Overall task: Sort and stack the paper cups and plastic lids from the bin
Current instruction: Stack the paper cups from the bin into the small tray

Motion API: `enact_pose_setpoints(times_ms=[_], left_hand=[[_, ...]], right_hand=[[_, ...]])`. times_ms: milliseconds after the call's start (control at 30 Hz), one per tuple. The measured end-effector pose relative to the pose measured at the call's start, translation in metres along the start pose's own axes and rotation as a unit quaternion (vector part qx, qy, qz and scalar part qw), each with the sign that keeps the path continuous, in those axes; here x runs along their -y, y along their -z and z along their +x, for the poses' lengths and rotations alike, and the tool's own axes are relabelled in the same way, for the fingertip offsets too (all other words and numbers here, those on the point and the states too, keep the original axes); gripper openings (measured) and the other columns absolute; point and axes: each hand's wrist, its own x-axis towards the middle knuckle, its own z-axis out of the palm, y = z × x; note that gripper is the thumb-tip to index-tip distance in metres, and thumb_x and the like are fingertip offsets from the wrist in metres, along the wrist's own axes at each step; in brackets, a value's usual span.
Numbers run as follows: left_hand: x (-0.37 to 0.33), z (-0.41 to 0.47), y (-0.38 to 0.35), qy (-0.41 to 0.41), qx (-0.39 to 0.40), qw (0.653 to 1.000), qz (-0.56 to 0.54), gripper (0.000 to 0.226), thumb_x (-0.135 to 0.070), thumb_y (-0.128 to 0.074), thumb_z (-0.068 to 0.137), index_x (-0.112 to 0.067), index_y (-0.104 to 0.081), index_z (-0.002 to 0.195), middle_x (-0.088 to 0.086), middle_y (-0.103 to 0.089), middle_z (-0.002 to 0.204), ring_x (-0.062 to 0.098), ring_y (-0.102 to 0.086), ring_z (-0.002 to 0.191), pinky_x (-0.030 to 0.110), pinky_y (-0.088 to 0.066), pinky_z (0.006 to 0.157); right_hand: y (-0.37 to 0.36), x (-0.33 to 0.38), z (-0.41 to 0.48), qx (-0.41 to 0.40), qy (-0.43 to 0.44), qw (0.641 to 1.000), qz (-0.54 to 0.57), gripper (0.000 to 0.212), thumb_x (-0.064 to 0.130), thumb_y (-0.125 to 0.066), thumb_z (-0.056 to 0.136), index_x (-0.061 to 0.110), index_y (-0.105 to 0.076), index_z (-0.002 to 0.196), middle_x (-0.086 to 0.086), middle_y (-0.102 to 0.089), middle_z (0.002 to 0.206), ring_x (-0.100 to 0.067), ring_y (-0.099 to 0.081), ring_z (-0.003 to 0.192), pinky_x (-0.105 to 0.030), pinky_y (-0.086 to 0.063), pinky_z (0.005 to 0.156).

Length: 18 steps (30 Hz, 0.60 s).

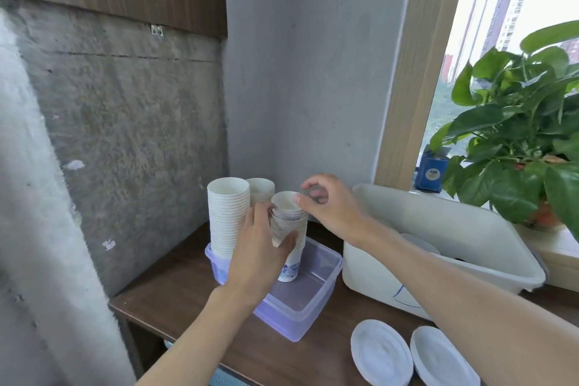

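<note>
Dark wooden table (175,291) set in a corner of bare concrete wall, window to the right. Landmark: clear lilac-tinted tub (313,301), standing on the table near that corner.

- Tall white cup stack (227,213): upright in the tub's far-left corner. A second, shorter-looking white stack (260,189) shows just behind it, its base hidden.
- Printed cup stack (289,226): inside the tub, just right of the tall white stack. The cups are nested unevenly and lean a little. The bottom cup carries blue print and sits low in the tub.
- Left hand (260,257): comes in over the tub's near-left edge and is wrapped round the printed cup stack at mid-height. Thumb lies across the front, fingers curl round the far side.
- Right hand (332,207): above the tub's far-right corner, at the top of the printed cup stack. Fingers are curled and the forefinger is arched above. The thumb tip is at the top cup's rim. I cannot tell whether it actually grips that cup.
- White bin (454,229): just right of the tub, with the right forearm crossing over it. A pale rounded lid shows inside.
- Two piles of white plastic lids (380,351) (440,357): on the table on the near-right side of the tub, side by side.
- Leafy potted plant (517,135) and a blue box (432,174): on the sill beyond the bin.
</note>
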Motion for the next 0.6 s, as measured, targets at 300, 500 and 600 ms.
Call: enact_pose_setpoints(times_ms=[300, 500, 600], left_hand=[[0.006, -0.002, -0.002, -0.022, 0.02, 0.998, 0.055, 0.062, -0.033, -0.073, 0.087, -0.019, -0.045, 0.14, 0.003, -0.045, 0.136, 0.023, -0.056, 0.11, 0.026, -0.042, 0.092], [0.007, -0.014, -0.003, -0.048, 0.069, 0.994, 0.071, 0.107, -0.054, -0.076, 0.076, -0.016, -0.017, 0.156, -0.001, -0.025, 0.153, 0.015, -0.031, 0.138, 0.025, -0.033, 0.11], [0.006, -0.025, -0.006, -0.048, 0.093, 0.99, 0.089, 0.125, -0.07, -0.072, 0.066, -0.02, -0.004, 0.158, -0.003, -0.011, 0.16, 0.016, -0.017, 0.147, 0.037, -0.033, 0.117]], right_hand=[[-0.011, -0.006, -0.003, 0.023, -0.007, 0.998, -0.063, 0.031, 0.031, -0.068, 0.087, 0.018, -0.063, 0.115, 0.003, -0.066, 0.114, -0.013, -0.061, 0.106, -0.034, -0.048, 0.097], [-0.008, -0.004, -0.006, 0.027, -0.007, 0.997, -0.074, 0.037, 0.039, -0.069, 0.085, 0.021, -0.061, 0.117, 0.003, -0.064, 0.118, -0.012, -0.062, 0.102, -0.039, -0.05, 0.095], [-0.008, -0.002, -0.007, 0.024, -0.005, 0.996, -0.083, 0.036, 0.04, -0.068, 0.086, 0.022, -0.061, 0.117, 0.004, -0.064, 0.117, -0.011, -0.063, 0.1, -0.041, -0.051, 0.093]])
